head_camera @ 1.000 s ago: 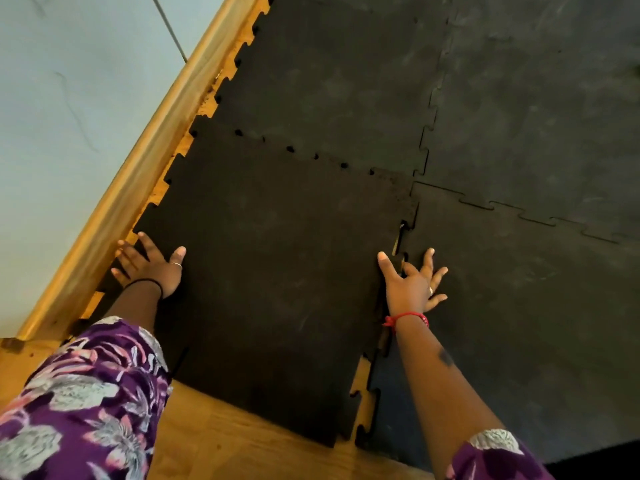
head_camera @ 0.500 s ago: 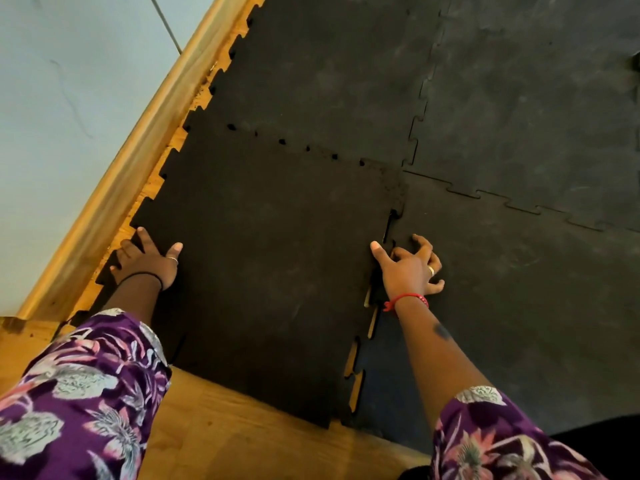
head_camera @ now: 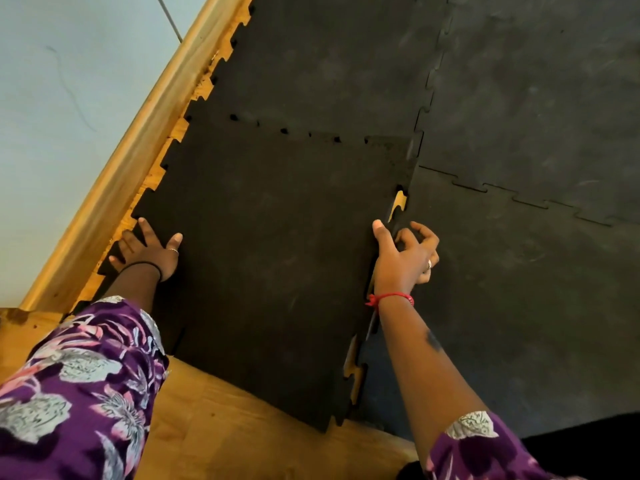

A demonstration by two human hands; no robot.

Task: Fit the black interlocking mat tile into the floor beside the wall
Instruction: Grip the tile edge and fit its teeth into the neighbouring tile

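The loose black mat tile [head_camera: 270, 258] lies on the wooden floor between the wall's skirting board [head_camera: 138, 143] and the laid tiles. Its far toothed edge overlaps the tile behind it. Its right edge is not locked, and strips of wood show in the seam [head_camera: 398, 204]. My left hand [head_camera: 149, 252] lies flat with fingers spread on the tile's left edge by the skirting. My right hand [head_camera: 401, 261] is at the right seam, thumb on top of the tile and fingers curled down at its edge.
Laid black tiles fill the floor to the right [head_camera: 519, 306] and at the back [head_camera: 318, 64]. A pale wall [head_camera: 69, 98] runs along the left. Bare wooden floor [head_camera: 225, 427] shows at the near edge. Purple flowered sleeves cover both my arms.
My right hand went from flat and spread to curled, with its fingers at the seam. More wood shows in the seam above my thumb. My left hand stayed on the tile's left edge.
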